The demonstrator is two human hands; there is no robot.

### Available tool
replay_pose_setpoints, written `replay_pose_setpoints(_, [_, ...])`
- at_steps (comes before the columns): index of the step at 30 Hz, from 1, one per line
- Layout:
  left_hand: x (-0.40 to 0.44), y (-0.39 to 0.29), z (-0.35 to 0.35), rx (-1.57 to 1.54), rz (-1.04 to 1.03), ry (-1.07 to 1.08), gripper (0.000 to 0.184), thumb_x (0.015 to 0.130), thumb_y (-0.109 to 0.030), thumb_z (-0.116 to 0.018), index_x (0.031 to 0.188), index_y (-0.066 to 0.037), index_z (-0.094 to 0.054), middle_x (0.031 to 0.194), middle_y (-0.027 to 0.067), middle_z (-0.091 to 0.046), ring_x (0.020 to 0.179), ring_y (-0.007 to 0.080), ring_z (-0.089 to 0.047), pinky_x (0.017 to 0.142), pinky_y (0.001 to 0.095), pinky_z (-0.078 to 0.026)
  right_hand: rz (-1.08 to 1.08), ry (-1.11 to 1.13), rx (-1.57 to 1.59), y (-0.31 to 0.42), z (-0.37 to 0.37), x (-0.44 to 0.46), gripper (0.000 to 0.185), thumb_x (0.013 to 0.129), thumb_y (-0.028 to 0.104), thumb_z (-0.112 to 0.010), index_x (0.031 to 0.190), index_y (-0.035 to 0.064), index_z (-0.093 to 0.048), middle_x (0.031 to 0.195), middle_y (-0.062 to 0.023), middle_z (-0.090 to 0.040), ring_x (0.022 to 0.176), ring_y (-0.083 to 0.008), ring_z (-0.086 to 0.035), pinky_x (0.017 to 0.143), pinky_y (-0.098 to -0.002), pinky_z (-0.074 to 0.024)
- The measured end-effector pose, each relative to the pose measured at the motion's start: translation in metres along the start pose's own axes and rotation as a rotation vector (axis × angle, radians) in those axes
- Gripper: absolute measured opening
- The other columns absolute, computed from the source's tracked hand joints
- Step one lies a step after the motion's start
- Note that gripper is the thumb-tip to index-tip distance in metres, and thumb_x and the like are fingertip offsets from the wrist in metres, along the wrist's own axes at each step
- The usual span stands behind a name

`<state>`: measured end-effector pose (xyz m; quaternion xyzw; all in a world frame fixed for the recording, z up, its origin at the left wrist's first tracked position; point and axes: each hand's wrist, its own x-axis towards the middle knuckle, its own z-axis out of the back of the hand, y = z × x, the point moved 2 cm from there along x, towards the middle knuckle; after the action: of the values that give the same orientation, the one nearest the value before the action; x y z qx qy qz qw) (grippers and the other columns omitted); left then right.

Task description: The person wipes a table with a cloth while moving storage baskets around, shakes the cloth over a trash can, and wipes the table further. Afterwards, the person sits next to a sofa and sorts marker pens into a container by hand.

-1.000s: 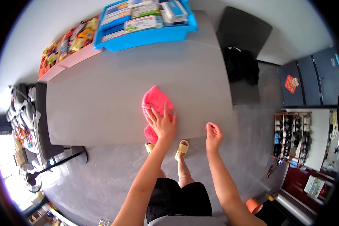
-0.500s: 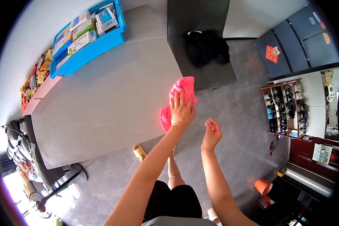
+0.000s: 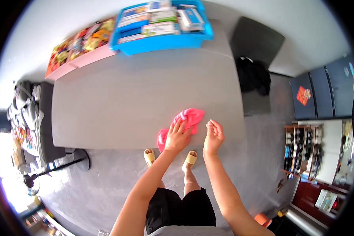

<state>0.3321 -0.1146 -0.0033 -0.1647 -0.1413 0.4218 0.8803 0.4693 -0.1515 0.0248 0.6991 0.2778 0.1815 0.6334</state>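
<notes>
- Just changed: your left hand and the pink cloth under it are back from the near right corner of the table, where they are half a second ago, to the near edge, right of its middle.
- Meaning, as judged: the cloth work has shifted from that corner to the strip along the near edge; contact with the surface looks kept.
- Cloth now: bunched, lying aslant, one end pointing toward the right edge, the other at the near edge, perhaps just over it; the overhang is hard to tell.
- Left grip: palm down, fingers spread over the cloth; you press on it rather than clutch it.
- Right hand: raised just beside the cloth's right end, fingers curled toward the thumb. Nothing shows in it; you cannot tell from here whether the fingertips meet.
- Against half a second ago: that right hand is over the floor then; now it stands in front of the table's near right part, closer to the cloth.
- Against one second ago: cloth sits farther right and less deep into the table.
- Your view has swung back too; the blue tray and pink box keep their places along the far edge, the chair beyond the right edge.
</notes>
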Motion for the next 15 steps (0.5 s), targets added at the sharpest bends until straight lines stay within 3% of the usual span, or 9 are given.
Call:
replay_pose_setpoints(10, [-0.148,0.3,0.155,0.161,0.44,-0.308,0.041,0.075,-0.016,-0.06,0.116,-0.014,-0.06,0.135,0.015,-0.043,0.128,0.035,-0.036,0.104,0.0481,-0.031,0.133,0.497,-0.237,-0.066,-0.264,-0.158,0.007,0.086,0.004,-0.062,0.093,0.0015,-0.063,0.094,-0.0045,-0.061,0.077,-0.01,-0.058,0.068,-0.0229,-0.0507])
replay_pose_setpoints(15, [-0.218,0.443,0.234,0.201,0.509,-0.342,0.039,0.078,-0.015,-0.059,0.116,-0.013,-0.06,0.133,0.0163,-0.045,0.128,0.0353,-0.036,0.105,0.0476,-0.031,0.094,0.629,-0.308,-0.1,-0.385,-0.258,0.007,0.086,0.007,-0.063,0.091,0.0008,-0.064,0.094,-0.0051,-0.061,0.074,-0.0102,-0.058,0.065,-0.0228,-0.0496])
